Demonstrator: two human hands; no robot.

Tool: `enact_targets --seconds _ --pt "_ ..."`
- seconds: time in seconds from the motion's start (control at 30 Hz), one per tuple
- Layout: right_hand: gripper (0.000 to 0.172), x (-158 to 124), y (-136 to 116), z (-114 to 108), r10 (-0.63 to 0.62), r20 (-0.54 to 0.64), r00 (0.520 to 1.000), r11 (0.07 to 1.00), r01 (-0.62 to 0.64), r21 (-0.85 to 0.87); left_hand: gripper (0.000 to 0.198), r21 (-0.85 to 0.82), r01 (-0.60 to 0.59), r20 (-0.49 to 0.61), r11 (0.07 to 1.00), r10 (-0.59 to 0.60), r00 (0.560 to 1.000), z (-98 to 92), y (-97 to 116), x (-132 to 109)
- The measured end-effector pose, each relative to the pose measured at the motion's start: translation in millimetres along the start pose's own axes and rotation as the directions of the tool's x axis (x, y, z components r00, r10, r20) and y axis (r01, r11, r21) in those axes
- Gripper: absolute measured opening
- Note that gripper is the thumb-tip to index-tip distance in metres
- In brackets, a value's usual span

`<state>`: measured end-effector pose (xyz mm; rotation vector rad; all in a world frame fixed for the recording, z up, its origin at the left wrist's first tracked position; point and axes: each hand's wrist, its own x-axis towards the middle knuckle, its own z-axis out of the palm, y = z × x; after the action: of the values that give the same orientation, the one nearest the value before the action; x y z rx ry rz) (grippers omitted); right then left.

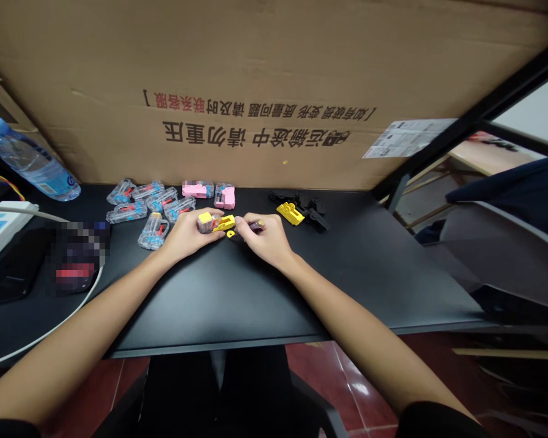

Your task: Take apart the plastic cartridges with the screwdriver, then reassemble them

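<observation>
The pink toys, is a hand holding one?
No, the pink toys lie on the black table, beyond the left hand, which holds a yellow toy instead.

Beyond the left hand (187, 232) and right hand (270, 238), upside-down print (256, 134) on the cardboard (274, 48) reads "运输途中 请勿重压" and "如有破损 变形 质量问题 请及时联系客服".

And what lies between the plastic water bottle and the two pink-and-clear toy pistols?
A cluster of clear toy pistols with blue and red parts, seen in the head view.
</observation>
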<state>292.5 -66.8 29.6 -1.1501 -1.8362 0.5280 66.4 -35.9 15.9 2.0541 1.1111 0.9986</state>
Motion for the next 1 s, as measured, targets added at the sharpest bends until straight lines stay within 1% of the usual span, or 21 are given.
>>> enact_targets --seconds 0.07,0.17,0.27,0.33,0.4,0.43,0.5,0.57,0.63,0.67,0.77,0.83,0.93,1.0 --pt "0.054 0.8 1.1 -2.1 0.017 -0.022 1.000 1.000 -0.018 -0.003 0.042 -0.011 0.008 0.010 1.000 -0.008 1.000 -0.4 0.2 0.1" --pt "0.058 3.4 1.8 -8.0 0.033 -0.096 0.995 0.999 -0.031 0.022 0.043 -0.030 0.034 0.011 0.999 -0.034 0.999 -0.7 -0.3 -0.1" --pt "0.062 7.6 1.1 -16.4 -0.016 -0.206 0.979 0.999 0.023 0.030 0.043 -0.060 0.076 0.017 0.995 -0.075 0.997 -0.1 -0.3 -0.7" --pt "0.064 10.4 1.4 -22.1 -0.053 -0.273 0.961 0.998 0.057 0.008 0.045 -0.122 0.103 0.014 0.987 -0.102 0.995 0.9 0.8 -0.8" --pt "0.063 12.2 3.4 -26.2 -0.049 -0.276 0.960 0.999 0.051 0.000 0.047 -0.216 0.106 -0.021 0.971 -0.113 0.993 1.8 2.9 -0.1" --pt "0.062 12.5 5.0 -27.3 -0.034 -0.245 0.969 0.999 0.035 0.000 0.046 -0.257 0.092 -0.064 0.962 -0.112 0.992 1.9 4.1 0.5" --pt "0.055 11.9 8.6 -26.8 -0.006 -0.140 0.990 1.000 0.003 -0.020 0.045 -0.305 0.057 -0.186 0.951 -0.118 0.975 1.3 6.5 2.4" --pt "0.042 10.3 11.0 -22.9 -0.003 -0.009 1.000 0.997 0.002 -0.079 0.044 -0.316 0.046 -0.302 0.948 -0.147 0.942 0.0 8.0 4.6" --pt "0.026 8.6 10.9 -16.5 -0.002 0.107 0.994 0.985 0.021 -0.169 0.046 -0.331 0.051 -0.365 0.942 -0.178 0.914 -1.2 8.1 6.4" --pt "0.023 8.1 10.0 -12.9 0.015 0.159 0.987 0.974 0.022 -0.223 0.047 -0.340 0.050 -0.378 0.939 -0.185 0.907 -1.4 7.8 7.0" --pt "0.041 9.9 5.8 -3.1 0.122 0.275 0.954 0.910 0.004 -0.415 0.049 -0.357 0.036 -0.374 0.933 -0.178 0.910 -0.9 6.5 7.3" --pt "0.048 13.0 3.6 1.1 0.179 0.335 0.925 0.858 0.020 -0.513 0.049 -0.353 0.041 -0.350 0.935 -0.173 0.921 -0.1 6.0 6.8" --pt "0.048 16.6 2.5 2.5 0.199 0.378 0.904 0.823 0.055 -0.566 0.050 -0.339 0.058 -0.315 0.939 -0.171 0.934 0.2 6.4 6.1" --pt "0.045 16.3 2.3 0.4 0.189 0.390 0.901 0.833 0.064 -0.550 0.050 -0.333 0.064 -0.304 0.941 -0.171 0.937 0.0 7.0 5.9"
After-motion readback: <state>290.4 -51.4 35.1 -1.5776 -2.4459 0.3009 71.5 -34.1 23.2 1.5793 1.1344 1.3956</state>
